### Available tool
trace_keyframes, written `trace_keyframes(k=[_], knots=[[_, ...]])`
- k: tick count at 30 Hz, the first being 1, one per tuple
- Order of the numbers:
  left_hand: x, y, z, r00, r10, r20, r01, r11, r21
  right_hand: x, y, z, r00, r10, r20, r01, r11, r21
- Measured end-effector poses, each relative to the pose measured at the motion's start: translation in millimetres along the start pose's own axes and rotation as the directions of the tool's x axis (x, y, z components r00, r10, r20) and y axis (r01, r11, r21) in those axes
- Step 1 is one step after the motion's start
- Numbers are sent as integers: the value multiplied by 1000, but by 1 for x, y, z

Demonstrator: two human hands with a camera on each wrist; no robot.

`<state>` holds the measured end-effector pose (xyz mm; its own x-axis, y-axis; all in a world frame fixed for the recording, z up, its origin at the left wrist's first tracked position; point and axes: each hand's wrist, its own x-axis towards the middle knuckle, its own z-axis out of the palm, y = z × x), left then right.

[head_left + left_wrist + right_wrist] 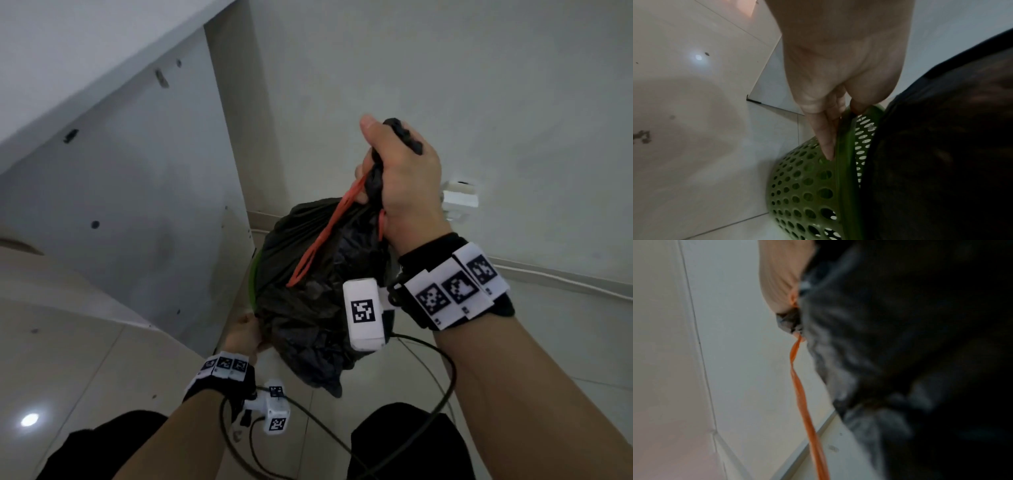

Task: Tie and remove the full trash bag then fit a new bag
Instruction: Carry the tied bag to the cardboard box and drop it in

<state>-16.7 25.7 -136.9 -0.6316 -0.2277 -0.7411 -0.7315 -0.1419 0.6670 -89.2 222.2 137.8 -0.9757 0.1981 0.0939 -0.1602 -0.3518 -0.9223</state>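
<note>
Down low and nearest, the left hand pinches the rim of the round green plastic basket with holes. Its thumb hooks over the rim and its fingers lie flat on the outside, so it keeps the basket down on the pale tiled floor. The basket stands just beside the foot of a grey cupboard panel, near the corner where the floor meets the white wall.

A bit farther up, the full black plastic trash bag hangs with most of its body above the green rim. Whether its bottom is fully out of the basket cannot be seen. An orange plastic drawstring dangles loose down the front of the bag.

Farthest up, the right hand is closed in a tight fist round the twisted neck of the bag, with the top of the orange drawstring caught in the same grip. A dark bunched end sticks out above the fist.

This looks like the lifting-out step, with the bag top gathered shut. The next move probably needs a straight pull up until the bag clears the rim, with the left hand pressing the basket down so it does not rise too. Then the bag can go on the floor to one side. No new bag shows yet.
</note>
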Motion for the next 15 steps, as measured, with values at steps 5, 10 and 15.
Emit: trace_keyframes(k=[5, 10, 15], knots=[[-32, 15, -7, 987, -119, 112, 121, 993, -13, 3, -51, 20, 999, 40, 1, -40, 995, 89], [-127, 48, -39, 953, -260, 157, 235, 959, 159, -10, -138, 48, 987, 156, -33, -153, 986, 65], [-254, 86, -73, 972, -138, 190, 67, 939, 338, -39, -206, 52, 926, 347, 147, -321, 930, -178]])
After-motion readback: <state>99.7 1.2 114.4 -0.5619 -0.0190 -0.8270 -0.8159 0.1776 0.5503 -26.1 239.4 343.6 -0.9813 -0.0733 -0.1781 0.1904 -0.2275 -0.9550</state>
